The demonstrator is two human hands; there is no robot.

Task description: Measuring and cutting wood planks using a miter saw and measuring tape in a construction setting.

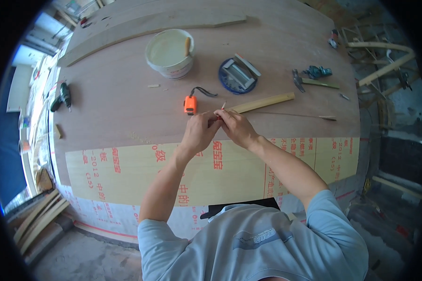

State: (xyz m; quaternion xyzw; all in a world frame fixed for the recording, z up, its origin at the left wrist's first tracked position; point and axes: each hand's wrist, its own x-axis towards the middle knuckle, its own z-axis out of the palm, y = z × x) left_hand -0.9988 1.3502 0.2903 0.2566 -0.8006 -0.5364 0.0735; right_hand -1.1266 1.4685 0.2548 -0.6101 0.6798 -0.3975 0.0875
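Observation:
My left hand (200,132) and my right hand (240,126) meet over the middle of the board, fingertips nearly touching. A thin reddish pencil (223,106) sticks up from the closed fingers of my right hand. The left fingers are curled in against the right ones; what they pinch is hidden. Just beyond my left hand stands an orange tape measure (190,105) with a dark wrist strap. A narrow wooden strip (265,102) runs to the right from behind my right hand.
A white bucket (169,70) and a blue round lid (226,85) with metal pieces stand farther back. To the right lie a hammer (320,83) and a green power tool (318,71); at left, a drill (65,96). A long plank (140,33) lies at the far side.

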